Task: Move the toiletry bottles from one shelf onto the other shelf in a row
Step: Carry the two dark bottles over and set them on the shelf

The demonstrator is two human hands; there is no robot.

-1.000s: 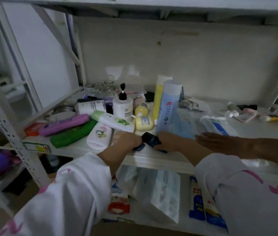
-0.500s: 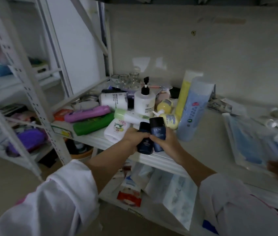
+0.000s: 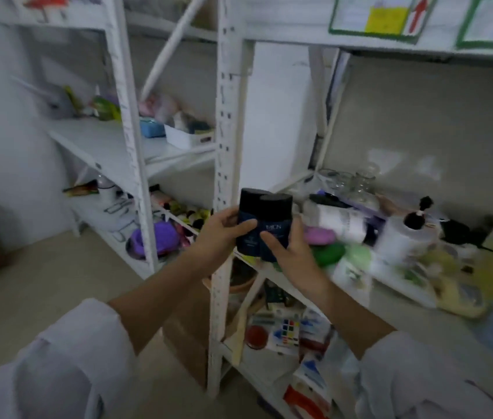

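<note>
Two dark bottles [image 3: 262, 225] upright, touching side by side, clasped between both hands in front of the post [image 3: 224, 146]. Left hand [image 3: 218, 237] curled at nine o'clock, right hand [image 3: 292, 252] at five (thumbs across the fronts).

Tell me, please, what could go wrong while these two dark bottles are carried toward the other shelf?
The left hand and right hand press the two dark blue bottles together, so either could slip out. They are held right in front of the white upright post and could knock it. The picture is blurred, which suggests quick movement.
</note>
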